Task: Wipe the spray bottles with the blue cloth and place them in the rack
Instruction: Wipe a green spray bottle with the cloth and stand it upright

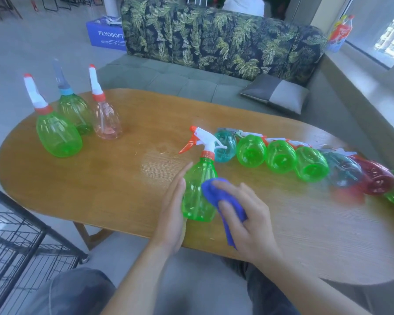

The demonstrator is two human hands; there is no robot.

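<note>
A green spray bottle (pixel 197 189) with a white and orange trigger head stands upright near the front edge of the wooden table (pixel 127 173). My left hand (pixel 172 214) lies flat against its left side with straight fingers. My right hand (pixel 246 214) grips the blue cloth (pixel 216 194) and presses it on the bottle's right side. A row of several bottles lies on its side to the right, among them a teal bottle (pixel 224 145), green bottles (pixel 251 151) and a red bottle (pixel 377 179). The black wire rack (pixel 16 239) stands at the lower left, beside the table.
Upright at the table's left end are a green bottle (pixel 57 133), a second green bottle (pixel 74 110) and a pink bottle (pixel 106 120). A leaf-patterned sofa (pixel 214 37) with a grey cushion (pixel 275 93) runs behind the table. A blue box (pixel 105 34) sits on the floor.
</note>
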